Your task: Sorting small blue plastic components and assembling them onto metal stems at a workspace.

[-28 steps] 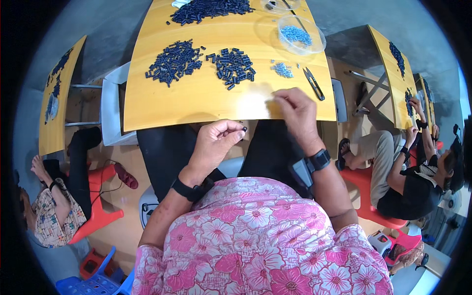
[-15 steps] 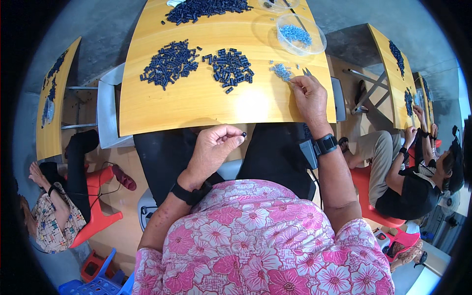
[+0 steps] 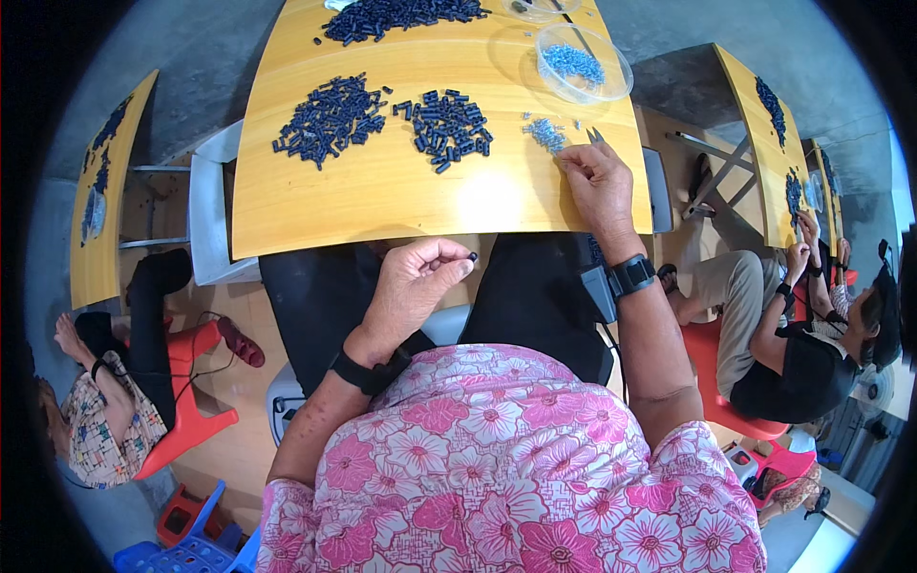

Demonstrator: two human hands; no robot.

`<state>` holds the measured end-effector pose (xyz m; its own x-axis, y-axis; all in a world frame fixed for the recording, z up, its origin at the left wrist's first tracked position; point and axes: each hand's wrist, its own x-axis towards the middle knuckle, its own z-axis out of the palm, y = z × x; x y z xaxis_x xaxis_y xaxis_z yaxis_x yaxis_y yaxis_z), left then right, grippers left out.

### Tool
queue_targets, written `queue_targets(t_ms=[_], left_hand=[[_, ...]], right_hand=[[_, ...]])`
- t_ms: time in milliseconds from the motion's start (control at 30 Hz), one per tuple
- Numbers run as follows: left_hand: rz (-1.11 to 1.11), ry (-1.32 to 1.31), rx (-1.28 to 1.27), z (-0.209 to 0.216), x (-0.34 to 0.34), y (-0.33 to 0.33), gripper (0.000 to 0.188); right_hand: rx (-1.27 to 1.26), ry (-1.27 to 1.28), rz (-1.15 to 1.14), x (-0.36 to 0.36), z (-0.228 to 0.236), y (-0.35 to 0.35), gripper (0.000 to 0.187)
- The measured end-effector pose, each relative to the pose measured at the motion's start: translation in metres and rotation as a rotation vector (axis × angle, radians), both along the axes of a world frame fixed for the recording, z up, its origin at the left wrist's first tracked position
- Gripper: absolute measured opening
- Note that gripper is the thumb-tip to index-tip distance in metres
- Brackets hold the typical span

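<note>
My left hand point(image 3: 418, 279) is in front of the table's near edge, thumb and forefinger pinched on a small black cylindrical piece point(image 3: 473, 256). Over the table's right side, my right hand point(image 3: 600, 186) is closed, its fingertips just short of a small pile of clear-blue bits point(image 3: 545, 134). Two grey pointed tips, like those of tweezers point(image 3: 596, 136), stick out beyond its knuckles; the rest is hidden by the hand. Left of that pile lie two heaps of black cylindrical pieces, one nearer the middle point(image 3: 447, 131) and one farther left point(image 3: 330, 119).
A clear round tub point(image 3: 611, 88) of blue bits stands at the table's far right, with another tub behind it. A larger black heap point(image 3: 406, 17) lies at the far edge. People sit on red chairs at neighbouring tables point(image 3: 750, 124) on both sides.
My right hand has shifted slightly left and toward me, its fingertips lower beside the blue bits. My left hand still holds the black piece, almost unmoved.
</note>
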<state>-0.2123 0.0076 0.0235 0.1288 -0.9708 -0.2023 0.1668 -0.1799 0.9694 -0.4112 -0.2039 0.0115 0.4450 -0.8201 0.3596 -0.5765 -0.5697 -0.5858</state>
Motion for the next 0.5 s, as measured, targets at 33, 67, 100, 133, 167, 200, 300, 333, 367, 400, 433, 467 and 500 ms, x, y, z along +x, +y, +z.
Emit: queue_targets(t_ms=[33,67,100,133,167,200,300,333,367,400,433,467,500], left_hand=[[-0.002,0.006,-0.001,0.0009,-0.0001,0.0007,0.012],[0.0,0.0,0.01,0.0016,-0.0003,0.0006,0.012],[0.003,-0.002,0.015,0.0021,-0.0005,0.0002,0.012],[0.005,-0.005,0.021,0.0025,-0.0007,-0.0002,0.011],[0.005,-0.006,0.02,0.0028,-0.001,-0.0006,0.011],[0.005,-0.006,0.007,0.0029,-0.0017,-0.0009,0.011],[0.001,-0.009,0.007,0.0035,-0.0019,-0.0002,0.011],[-0.006,-0.005,0.009,0.0036,-0.0018,0.0002,0.011],[-0.003,-0.011,0.019,0.0035,-0.0019,0.0004,0.011],[0.003,-0.005,0.011,0.0031,-0.0022,0.0002,0.011],[0.008,0.001,0.003,0.0025,-0.0025,-0.0002,0.011],[0.009,0.001,0.004,0.0018,-0.0031,-0.0005,0.011],[0.015,0.004,-0.013,0.0013,-0.0038,-0.0012,0.011]], right_hand=[[0.0,0.005,-0.004,-0.0004,-0.0005,0.0001,0.011],[0.008,0.014,-0.026,-0.0005,-0.0008,0.0001,0.01],[0.0,0.01,-0.009,-0.0003,-0.001,0.0002,0.01],[0.015,-0.018,-0.017,0.0002,-0.0014,0.0004,0.009],[0.027,-0.04,-0.036,0.0008,-0.0016,0.0007,0.008],[0.031,-0.046,-0.027,0.001,-0.0017,0.0009,0.008],[0.031,-0.039,-0.037,0.0021,-0.0015,0.0,0.006],[0.034,-0.032,-0.034,0.0022,-0.0011,-0.0002,0.007],[0.044,-0.016,-0.052,0.0024,-0.0007,-0.0002,0.008],[0.037,-0.026,-0.029,0.003,-0.0003,0.0,0.008],[0.021,0.003,-0.037,0.0037,0.0002,0.0004,0.01],[0.018,0.032,-0.061,0.0046,0.0008,0.0012,0.011],[0.005,0.03,-0.045,0.0057,0.0016,0.002,0.011]])
